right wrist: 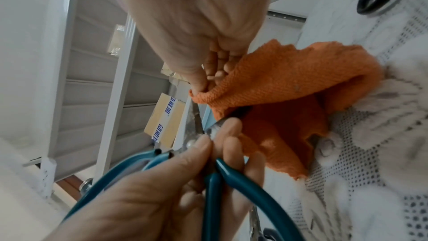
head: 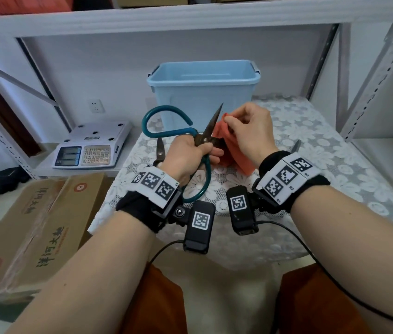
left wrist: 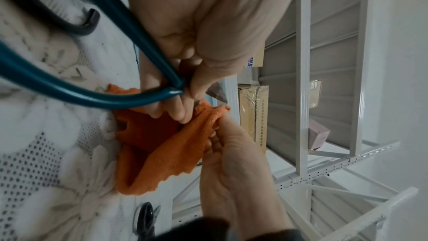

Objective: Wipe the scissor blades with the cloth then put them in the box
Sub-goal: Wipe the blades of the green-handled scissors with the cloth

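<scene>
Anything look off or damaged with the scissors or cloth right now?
The steel blades of the teal-handled scissors look dark and blotchy, perhaps tarnish or grime. The orange cloth, pinched by the right hand, looks intact. The left hand grips near the pivot. Nothing spilled.

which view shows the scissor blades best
The head view: the blades of the teal-handled scissors show whole, parted, one tip up beside the orange cloth. The right wrist view shows only a blurred strip near the pivot, behind the left hand. The left wrist view hides nearly all of them behind fingers.
</scene>
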